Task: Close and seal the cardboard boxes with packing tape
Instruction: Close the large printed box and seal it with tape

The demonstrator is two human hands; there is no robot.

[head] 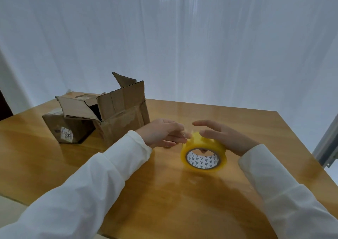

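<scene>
A glossy wooden tabletop (pixel 192 202) is carrying an open cardboard box (pixel 102 118) at ten o'clock and a yellow tape roll (pixel 204 152) standing near its centre.

A cardboard box (pixel 95 118) stands on the table (pixel 256 129) at the left, flaps up. Right of it, nearer the person, a tape roll (pixel 204 153) sits between the left hand (pixel 162 132) and right hand (pixel 225 136).

You get soft, even daylight through the white curtain (pixel 182 37) filling the top of the frame, a pale sheen on the wooden table (pixel 237 121) at centre right, faint shadows under your sleeves (pixel 91 180) at the bottom, slight motion blur around the fingertips (pixel 184 134), and wide-angle bending at the edges.
</scene>
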